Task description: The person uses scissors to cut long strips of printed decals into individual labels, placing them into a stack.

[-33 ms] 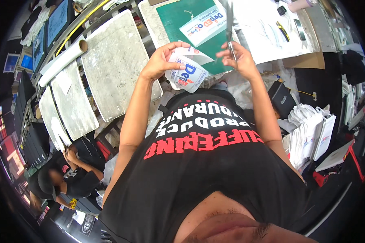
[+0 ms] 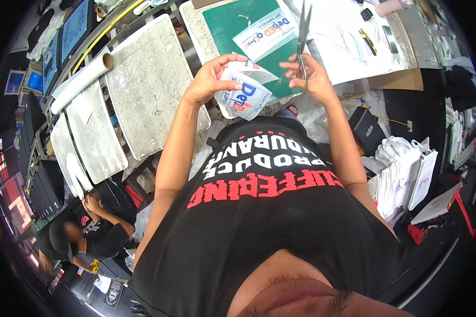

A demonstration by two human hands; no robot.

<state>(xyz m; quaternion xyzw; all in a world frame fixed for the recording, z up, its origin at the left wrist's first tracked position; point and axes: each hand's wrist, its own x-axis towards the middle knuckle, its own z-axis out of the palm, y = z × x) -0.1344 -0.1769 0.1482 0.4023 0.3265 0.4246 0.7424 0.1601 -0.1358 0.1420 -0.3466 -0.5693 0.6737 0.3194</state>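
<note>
Grip pinched, the left hand (image 2: 205, 83) has the curled printed sheet (image 2: 247, 98) by the near edge of the green mat (image 2: 222, 30), while the right hand (image 2: 317, 79), blurred, seems loosely hooked into the scissors (image 2: 303, 34), so best tauten the sheet.

From over here I see one wide fisheye camera, the left of a pair, riding on the worker's head and facing steeply down. It sits so close that the chin (image 2: 299, 290) looms at five o'clock; the black T-shirt (image 2: 269, 232) swells towards six, and the green cutting mat (image 2: 225, 31) lies farther off at twelve.
</note>
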